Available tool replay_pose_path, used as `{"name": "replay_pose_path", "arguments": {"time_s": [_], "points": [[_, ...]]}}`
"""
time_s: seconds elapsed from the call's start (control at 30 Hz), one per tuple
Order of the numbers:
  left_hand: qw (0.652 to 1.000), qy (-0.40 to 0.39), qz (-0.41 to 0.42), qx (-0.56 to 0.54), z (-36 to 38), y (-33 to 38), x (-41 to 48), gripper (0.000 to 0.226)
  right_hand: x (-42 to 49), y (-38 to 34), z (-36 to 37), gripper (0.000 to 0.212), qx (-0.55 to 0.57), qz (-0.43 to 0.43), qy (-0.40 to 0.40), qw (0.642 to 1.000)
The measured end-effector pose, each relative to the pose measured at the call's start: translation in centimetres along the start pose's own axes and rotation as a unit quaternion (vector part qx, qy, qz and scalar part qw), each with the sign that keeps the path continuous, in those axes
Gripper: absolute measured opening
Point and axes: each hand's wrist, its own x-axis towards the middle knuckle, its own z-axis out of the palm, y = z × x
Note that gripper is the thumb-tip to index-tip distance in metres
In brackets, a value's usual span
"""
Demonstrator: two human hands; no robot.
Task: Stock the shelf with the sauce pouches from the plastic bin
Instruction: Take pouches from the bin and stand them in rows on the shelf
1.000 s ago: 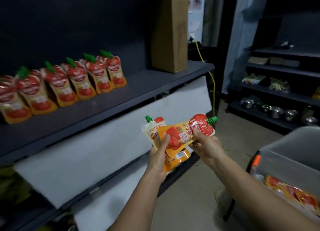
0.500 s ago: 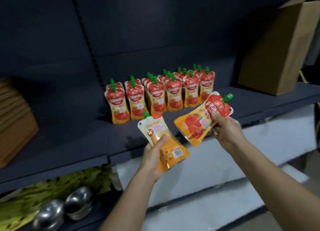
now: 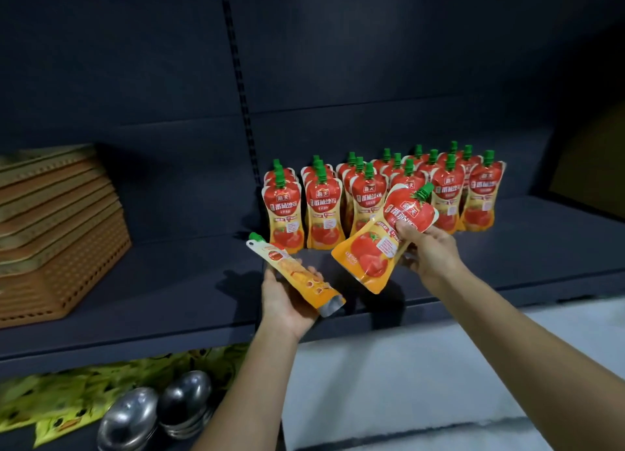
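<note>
Several red-and-orange tomato sauce pouches (image 3: 321,210) with green caps stand in rows on the dark shelf (image 3: 169,281). My left hand (image 3: 287,298) grips one pouch (image 3: 297,274) seen edge-on, its cap pointing up and left, just in front of the leftmost standing pouch. My right hand (image 3: 426,251) holds a second pouch (image 3: 382,244) by its red top, tilted with its orange base down and left, in front of the middle rows. The plastic bin is out of view.
A stack of brown perforated trays (image 3: 57,234) sits on the shelf at the left. Below the shelf lie metal bowls (image 3: 155,413) and yellow packets (image 3: 67,396). A white panel (image 3: 406,376) is at lower right. A brown box edge (image 3: 588,166) shows far right.
The view has swung left and closer to the shelf. Both hands have moved apart and forward, each carrying its pouch nearer the standing rows.
</note>
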Motion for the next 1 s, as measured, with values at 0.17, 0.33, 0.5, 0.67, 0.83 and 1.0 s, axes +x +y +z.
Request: {"name": "replay_pose_path", "arguments": {"time_s": [0.17,0.33,0.5,0.67,0.83,1.0], "points": [[0.999,0.004,0.045,0.019,0.4,1.3,2.3,0.058,2.9,-0.4,1.3,0.011,-0.053,-0.016,-0.028,0.998],[0.976,0.034,0.157,0.148,0.6,4.0,4.2,0.046,5.1,-0.6,3.5,0.016,-0.122,-0.064,-0.08,0.987],[0.921,0.028,0.258,0.291,1.5,5.8,6.0,0.026,6.2,-0.2,5.5,0.01,-0.177,-0.095,-0.149,0.968],[0.874,0.026,0.285,0.392,1.5,7.8,7.4,0.026,7.4,0.7,5.8,0.016,-0.243,-0.099,-0.205,0.943],[0.823,-0.009,0.292,0.487,2.3,10.1,7.3,0.033,8.8,0.0,5.4,0.024,-0.353,-0.067,-0.238,0.902],[0.813,-0.005,0.311,0.493,2.4,10.5,7.9,0.03,9.6,0.5,6.0,0.006,-0.346,-0.072,-0.223,0.909]]}}
